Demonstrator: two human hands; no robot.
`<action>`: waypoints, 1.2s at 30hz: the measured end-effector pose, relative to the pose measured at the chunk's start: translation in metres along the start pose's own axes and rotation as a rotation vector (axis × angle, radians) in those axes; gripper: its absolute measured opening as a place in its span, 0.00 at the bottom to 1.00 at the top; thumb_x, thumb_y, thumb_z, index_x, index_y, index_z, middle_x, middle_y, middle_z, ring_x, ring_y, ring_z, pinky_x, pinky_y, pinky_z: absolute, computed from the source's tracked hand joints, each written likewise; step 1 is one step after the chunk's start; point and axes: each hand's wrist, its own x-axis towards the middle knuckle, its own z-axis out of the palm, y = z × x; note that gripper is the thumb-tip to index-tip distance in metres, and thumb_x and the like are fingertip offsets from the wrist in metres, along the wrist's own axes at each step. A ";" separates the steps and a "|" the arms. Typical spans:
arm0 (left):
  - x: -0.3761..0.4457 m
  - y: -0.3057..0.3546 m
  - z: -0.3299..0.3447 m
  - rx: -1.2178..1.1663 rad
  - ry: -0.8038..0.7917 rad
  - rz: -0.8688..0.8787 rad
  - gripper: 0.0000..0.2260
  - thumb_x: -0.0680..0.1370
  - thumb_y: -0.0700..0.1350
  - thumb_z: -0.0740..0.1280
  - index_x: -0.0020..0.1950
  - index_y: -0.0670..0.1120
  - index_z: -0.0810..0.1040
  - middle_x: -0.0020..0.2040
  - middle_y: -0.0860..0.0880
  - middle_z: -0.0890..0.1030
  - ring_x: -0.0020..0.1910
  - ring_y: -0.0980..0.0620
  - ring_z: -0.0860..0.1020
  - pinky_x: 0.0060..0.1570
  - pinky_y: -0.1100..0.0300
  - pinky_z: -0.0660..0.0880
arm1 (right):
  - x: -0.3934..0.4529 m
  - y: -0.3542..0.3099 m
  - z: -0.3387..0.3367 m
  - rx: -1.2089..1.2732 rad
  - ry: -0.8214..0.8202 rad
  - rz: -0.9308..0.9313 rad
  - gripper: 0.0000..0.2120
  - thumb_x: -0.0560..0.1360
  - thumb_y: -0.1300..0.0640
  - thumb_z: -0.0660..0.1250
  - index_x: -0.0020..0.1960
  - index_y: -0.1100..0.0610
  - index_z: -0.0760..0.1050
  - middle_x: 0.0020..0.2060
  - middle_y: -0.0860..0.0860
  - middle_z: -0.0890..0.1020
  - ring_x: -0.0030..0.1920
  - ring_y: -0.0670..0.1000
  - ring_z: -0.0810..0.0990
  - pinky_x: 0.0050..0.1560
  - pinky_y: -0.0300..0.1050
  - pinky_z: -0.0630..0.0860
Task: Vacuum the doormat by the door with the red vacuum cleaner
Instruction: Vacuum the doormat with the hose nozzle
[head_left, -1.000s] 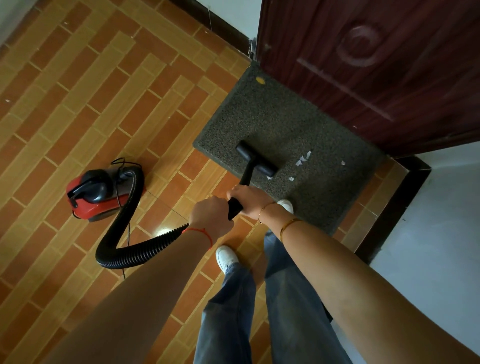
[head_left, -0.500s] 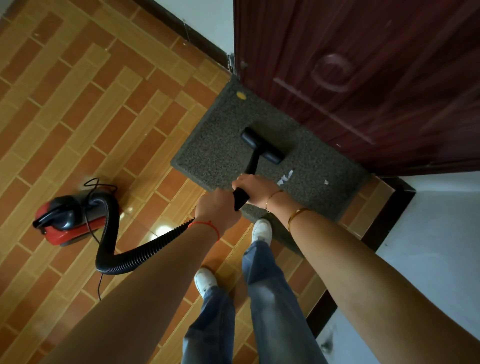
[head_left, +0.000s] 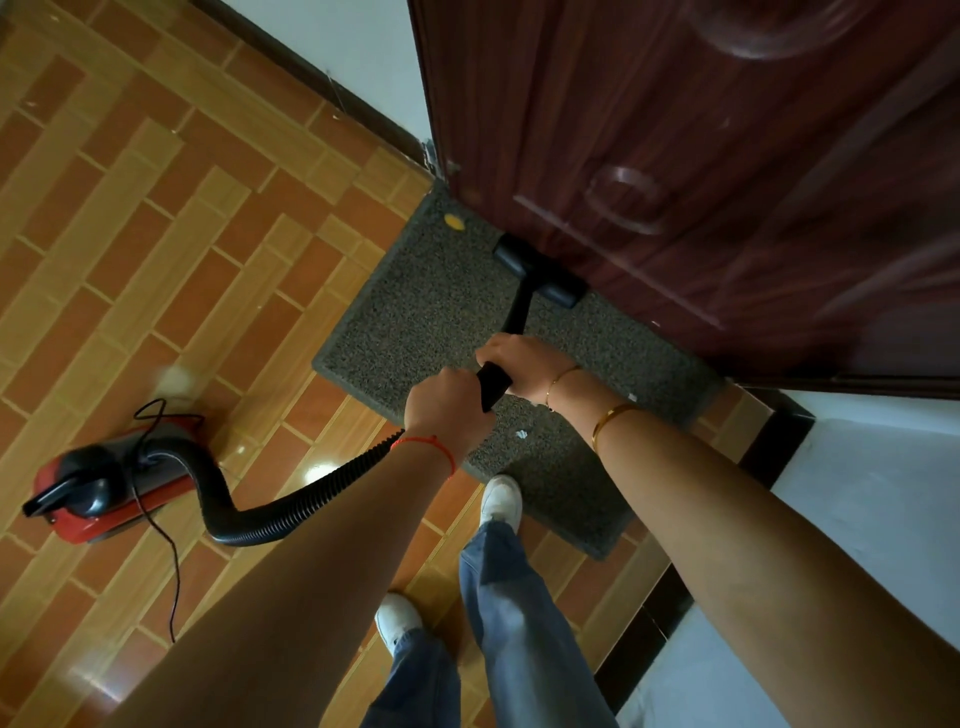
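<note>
A grey speckled doormat (head_left: 415, 317) lies against the dark red door (head_left: 727, 156). The black vacuum nozzle (head_left: 540, 270) sits on the mat's far edge, right at the foot of the door. My left hand (head_left: 447, 410) and my right hand (head_left: 519, 364) both grip the black wand (head_left: 493, 384), left behind right. A ribbed black hose (head_left: 291, 514) curves back to the red vacuum cleaner (head_left: 98, 493) on the floor at the left. Small white scraps (head_left: 521, 433) and a yellow fleck (head_left: 454, 222) lie on the mat.
The floor is orange-and-tan tile (head_left: 156, 234). A thin black power cord (head_left: 166, 551) trails from the vacuum. A white wall (head_left: 857, 493) with a dark skirting stands at the right. My feet in white shoes (head_left: 501, 499) stand at the mat's near edge.
The nozzle has slid forward across the mat from its middle to the door's foot. I have stepped closer, and the white scraps now lie behind the nozzle, near my hands.
</note>
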 end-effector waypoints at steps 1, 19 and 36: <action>0.001 0.001 0.000 -0.006 0.003 0.002 0.05 0.75 0.47 0.64 0.47 0.47 0.74 0.30 0.53 0.69 0.25 0.56 0.68 0.22 0.63 0.62 | 0.000 0.002 -0.001 -0.010 0.000 -0.001 0.04 0.76 0.64 0.61 0.49 0.57 0.72 0.52 0.54 0.79 0.49 0.56 0.81 0.47 0.51 0.78; -0.102 -0.062 0.043 0.065 -0.031 -0.017 0.07 0.75 0.48 0.63 0.43 0.45 0.75 0.31 0.51 0.71 0.26 0.54 0.70 0.22 0.62 0.64 | -0.040 -0.105 0.068 0.041 -0.007 -0.021 0.05 0.76 0.65 0.62 0.49 0.57 0.73 0.51 0.54 0.79 0.49 0.56 0.81 0.48 0.50 0.78; -0.256 -0.170 0.130 0.168 -0.085 -0.010 0.08 0.76 0.49 0.62 0.45 0.45 0.76 0.32 0.51 0.72 0.26 0.54 0.70 0.22 0.62 0.64 | -0.099 -0.270 0.190 0.108 -0.022 -0.031 0.05 0.76 0.62 0.60 0.50 0.58 0.73 0.50 0.55 0.79 0.47 0.57 0.80 0.43 0.49 0.76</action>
